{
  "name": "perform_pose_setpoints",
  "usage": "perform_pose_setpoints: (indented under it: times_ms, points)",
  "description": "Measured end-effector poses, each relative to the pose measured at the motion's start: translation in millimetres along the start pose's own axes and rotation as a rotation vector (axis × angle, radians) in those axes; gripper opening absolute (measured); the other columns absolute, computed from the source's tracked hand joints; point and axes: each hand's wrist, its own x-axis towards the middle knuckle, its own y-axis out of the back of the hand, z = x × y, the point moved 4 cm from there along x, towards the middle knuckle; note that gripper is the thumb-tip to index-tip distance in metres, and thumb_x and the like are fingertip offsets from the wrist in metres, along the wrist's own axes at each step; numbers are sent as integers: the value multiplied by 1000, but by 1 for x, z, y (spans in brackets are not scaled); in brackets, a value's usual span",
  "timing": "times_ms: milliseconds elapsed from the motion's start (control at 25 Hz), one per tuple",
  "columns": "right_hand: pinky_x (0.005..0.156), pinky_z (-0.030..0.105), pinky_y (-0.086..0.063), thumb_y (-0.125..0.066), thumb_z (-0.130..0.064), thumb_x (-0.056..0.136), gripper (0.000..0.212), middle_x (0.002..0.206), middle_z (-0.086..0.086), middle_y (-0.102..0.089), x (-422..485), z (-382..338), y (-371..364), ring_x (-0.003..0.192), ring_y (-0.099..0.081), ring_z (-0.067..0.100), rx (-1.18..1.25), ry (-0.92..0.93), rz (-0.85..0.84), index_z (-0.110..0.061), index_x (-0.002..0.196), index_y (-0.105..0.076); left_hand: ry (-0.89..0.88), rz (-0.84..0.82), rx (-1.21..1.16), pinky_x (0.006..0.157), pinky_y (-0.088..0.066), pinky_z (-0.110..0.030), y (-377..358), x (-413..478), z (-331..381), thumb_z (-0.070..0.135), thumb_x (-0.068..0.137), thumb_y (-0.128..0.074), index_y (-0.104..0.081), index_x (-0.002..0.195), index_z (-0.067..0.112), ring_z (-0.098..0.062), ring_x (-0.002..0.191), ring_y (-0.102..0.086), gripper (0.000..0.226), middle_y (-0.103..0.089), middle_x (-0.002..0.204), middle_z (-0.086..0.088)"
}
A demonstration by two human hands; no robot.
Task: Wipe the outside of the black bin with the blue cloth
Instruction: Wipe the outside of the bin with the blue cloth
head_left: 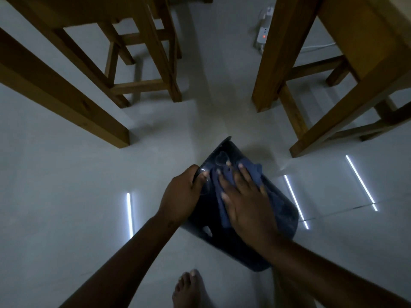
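Observation:
The black bin (282, 214) is tipped over above the pale floor, its side facing up toward me. My left hand (181, 194) grips its rim on the left, fingers curled over the edge. The blue cloth (253, 172) lies spread on the bin's upper side. My right hand (246, 201) presses flat on the cloth with fingers spread, covering most of it. The bin's lower part is hidden behind my right forearm.
Wooden table and stool legs (155, 52) stand at the back left, more wooden legs (273, 63) at the back right. A white power strip (263, 33) with a red light lies on the floor behind. A bare foot (191, 290) is at the bottom.

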Motion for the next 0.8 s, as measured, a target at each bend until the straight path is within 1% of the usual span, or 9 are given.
perform_pose_setpoints:
  times_ms: [120, 200, 280, 360, 480, 560, 640, 760, 800]
  points:
    - [112, 51, -32, -22, -32, 96, 57, 152, 16, -39, 15, 56, 3, 140, -36, 36, 193, -337, -24, -9, 144, -40, 39, 18, 27, 63, -48, -27, -2, 0, -1, 45, 100, -37, -48, 81, 28, -12, 70, -62, 27, -61, 75, 7]
    - [111, 52, -34, -41, -31, 95, 57, 153, 14, -37, -23, 57, 1, 141, -35, 35, 138, -429, 0, -10, 148, -34, 75, 35, 40, 64, -48, -28, -6, -1, 0, 46, 100, -37, -50, 82, 26, -14, 70, -63, 30, -65, 76, 4]
    - [105, 55, -38, -46, -31, 94, 61, 155, 13, -34, -42, 13, 4, 142, -32, 35, 9, -272, -35, -15, 150, -27, 74, 42, 64, 65, -50, -32, -8, -5, -1, 46, 100, -37, -51, 84, 24, -18, 71, -64, 31, -67, 78, 2]
    - [107, 54, -34, -26, -36, 98, 56, 158, 11, -30, -18, -1, 1, 145, -27, 33, -1, -93, -14, -20, 152, -23, 62, 43, 45, 65, -51, -33, -8, -7, -3, 46, 100, -37, -51, 84, 23, -18, 71, -64, 31, -67, 78, 1]
    - [114, 44, -26, -13, -45, 99, 62, 156, 13, -33, 27, 58, -5, 143, -30, 32, 102, -239, -116, -15, 149, -31, 80, 28, 34, 66, -52, -31, -10, -3, 0, 47, 100, -35, -53, 87, 21, -14, 71, -64, 33, -66, 79, 2]
    - [115, 43, -25, -7, -56, 98, 70, 155, 14, -33, 4, 76, -5, 143, -31, 32, 117, -332, -94, -13, 149, -31, 94, 29, 54, 60, -46, -24, -10, -4, 1, 47, 100, -35, -52, 85, 23, -8, 67, -60, 33, -65, 76, 5]
    - [110, 52, -32, -15, -47, 101, 60, 156, 13, -32, -35, 39, 1, 143, -31, 35, 91, -341, -68, -15, 149, -31, 101, 32, 86, 55, -39, -20, -8, -5, 3, 47, 100, -35, -51, 83, 24, -4, 63, -56, 32, -62, 73, 7]
    - [107, 52, -31, -28, -38, 98, 54, 159, 8, -29, -24, -9, 0, 147, -23, 30, -39, -9, 32, -21, 150, -28, 90, 43, -13, 60, -47, -26, -9, -2, -2, 48, 99, -41, -54, 87, 22, -11, 70, -64, 31, -67, 78, 4]
    - [108, 51, -30, -30, -36, 98, 54, 158, 9, -31, -3, -2, 5, 146, -25, 30, -65, 16, 73, -19, 150, -28, 96, 13, -95, 62, -50, -25, -11, -5, -3, 48, 97, -45, -56, 91, 22, -11, 73, -66, 29, -69, 82, 5]
